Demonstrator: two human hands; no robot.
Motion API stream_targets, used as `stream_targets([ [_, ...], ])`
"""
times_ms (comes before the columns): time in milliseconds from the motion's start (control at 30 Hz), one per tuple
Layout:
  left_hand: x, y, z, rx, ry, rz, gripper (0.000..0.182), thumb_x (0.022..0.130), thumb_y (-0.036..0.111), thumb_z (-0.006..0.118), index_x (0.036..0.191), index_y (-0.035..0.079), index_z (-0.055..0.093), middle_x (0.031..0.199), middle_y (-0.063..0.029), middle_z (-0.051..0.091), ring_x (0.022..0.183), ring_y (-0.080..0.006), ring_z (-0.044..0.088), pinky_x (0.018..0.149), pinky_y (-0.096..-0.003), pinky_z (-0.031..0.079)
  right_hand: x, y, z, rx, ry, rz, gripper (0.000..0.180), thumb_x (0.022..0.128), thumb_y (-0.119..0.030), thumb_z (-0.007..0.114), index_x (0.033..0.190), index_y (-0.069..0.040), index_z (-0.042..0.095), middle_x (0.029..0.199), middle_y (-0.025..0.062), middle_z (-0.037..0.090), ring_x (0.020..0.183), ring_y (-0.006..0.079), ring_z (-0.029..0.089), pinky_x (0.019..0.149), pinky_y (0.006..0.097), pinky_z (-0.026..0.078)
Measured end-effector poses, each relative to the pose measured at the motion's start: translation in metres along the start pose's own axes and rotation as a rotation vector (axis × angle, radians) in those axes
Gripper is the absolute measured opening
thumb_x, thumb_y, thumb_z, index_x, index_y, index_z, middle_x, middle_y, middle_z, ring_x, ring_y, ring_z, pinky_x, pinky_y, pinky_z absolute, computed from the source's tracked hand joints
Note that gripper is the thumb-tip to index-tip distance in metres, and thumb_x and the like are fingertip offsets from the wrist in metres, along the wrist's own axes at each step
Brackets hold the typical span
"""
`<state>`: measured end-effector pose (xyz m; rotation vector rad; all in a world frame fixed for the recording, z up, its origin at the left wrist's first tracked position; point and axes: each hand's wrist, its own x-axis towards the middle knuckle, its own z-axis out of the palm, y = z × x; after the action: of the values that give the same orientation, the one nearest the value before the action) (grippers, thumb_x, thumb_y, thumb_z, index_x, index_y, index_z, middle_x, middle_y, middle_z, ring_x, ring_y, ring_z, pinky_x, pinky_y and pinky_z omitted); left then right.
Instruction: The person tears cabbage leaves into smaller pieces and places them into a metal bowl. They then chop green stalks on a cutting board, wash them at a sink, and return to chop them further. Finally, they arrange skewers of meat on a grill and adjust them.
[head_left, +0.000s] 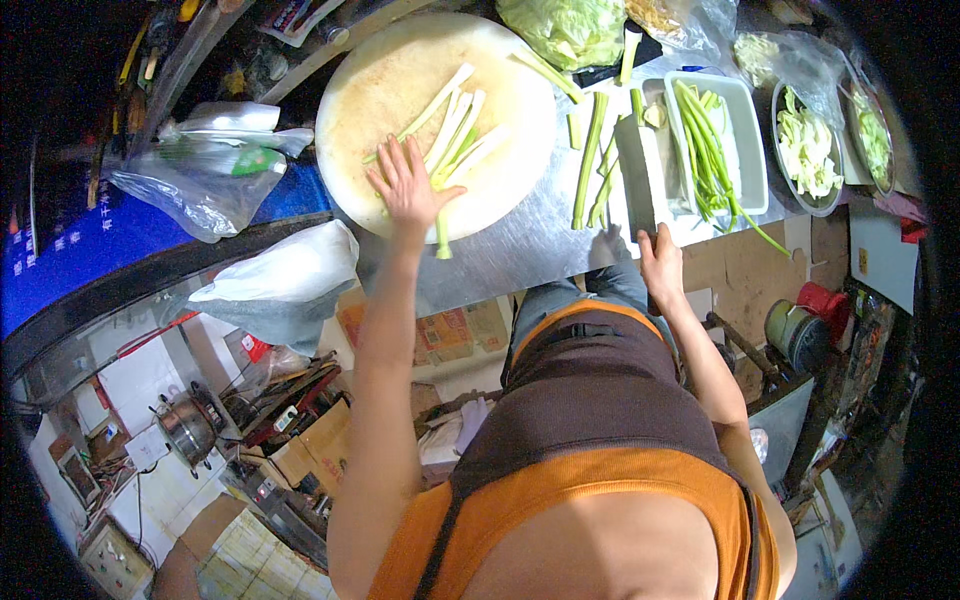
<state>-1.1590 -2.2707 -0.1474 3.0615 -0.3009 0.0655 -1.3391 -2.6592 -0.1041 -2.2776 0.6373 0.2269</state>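
Observation:
A round, pale cutting board (360, 82) lies on the metal tabletop, with several cut celery stalks (463, 124) grouped on it. My left hand (405, 180) is laid palm down with spread fingers at the left end of these stalks, touching them. One stalk end juts past the board's near rim below the thumb. In my right hand (661, 262) is the handle of a cleaver (639, 176). Its broad blade points away from me, to the right of the board. More green celery stalks (590, 161) rest on the tabletop between the board and the blade.
A white plastic tub (759, 157) holds long green stems (701, 150), some hanging over its near side. Farther right stands a metal bowl of cut cabbage (810, 154). A leafy green head (566, 30) sits behind the board. Plastic bags (217, 176) lie at left.

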Motion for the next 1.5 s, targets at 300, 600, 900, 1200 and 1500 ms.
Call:
stream_targets([
  [300,0.079,-0.011,-0.008,-0.172,-0.288,0.133,0.103,0.063,0.05,0.088,0.14,0.0,0.041,0.131,-0.0233,0.05,0.124,-0.0387,0.049,0.102,-0.046,0.043,0.035,-0.002,0.078,0.021,0.232,-0.216,0.045,0.095,-0.011,0.058,0.133,0.002,0.038,0.111,0.0306,0.058,0.101,0.046,0.059,0.088,0.0501,0.049],
  [600,0.113,0.016,-0.019,-0.047,-0.43,-0.06,0.057,0.075,0.026,0.076,0.118,0.001,0.05,0.114,-0.0249,0.065,0.108,-0.0402,0.064,0.091,-0.0497,0.052,0.026,-0.149,0.125,-0.255,-0.011,-0.62,0.039,0.082,-0.012,0.065,0.116,0.002,0.051,0.099,0.024,0.06,0.093,0.0365,0.062,0.081,0.0479,0.053],
  [900,0.081,-0.01,0.001,-0.727,-0.32,-0.086,0.043,0.077,0.012,0.068,0.117,0.0,0.06,0.102,-0.0187,0.071,0.098,-0.0329,0.069,0.085,-0.0417,0.054,0.032,-0.175,0.183,-0.104,-0.364,-0.48,0.036,0.079,-0.016,0.067,0.104,0.002,0.049,0.093,0.0259,0.065,0.082,0.0396,0.069,0.072,0.0475,0.058],
  [1200,0.009,0.11,-0.061,-1.654,-0.586,-0.325,0.018,0.093,0.004,0.066,0.108,-0.001,0.058,0.084,-0.0023,0.058,0.076,-0.0113,0.056,0.065,-0.0261,0.046,0.042,-0.117,0.063,0.283,-0.031,-0.489,0.04,0.085,-0.017,0.07,0.116,0.004,0.056,0.1,0.0241,0.062,0.087,0.042,0.064,0.085,0.0479,0.054],
  [1500,0.024,0.202,-0.081,-1.883,-0.312,-0.49,0.027,0.09,0.0,0.068,0.114,-0.001,0.057,0.099,-0.0077,0.06,0.092,-0.0177,0.062,0.083,-0.0332,0.054,0.169,-0.02,-0.075,-0.244,0.573,-0.198,0.047,0.075,-0.025,0.08,0.11,0.001,0.063,0.102,0.0236,0.064,0.099,0.0386,0.062,0.087,0.0507,0.048],
])
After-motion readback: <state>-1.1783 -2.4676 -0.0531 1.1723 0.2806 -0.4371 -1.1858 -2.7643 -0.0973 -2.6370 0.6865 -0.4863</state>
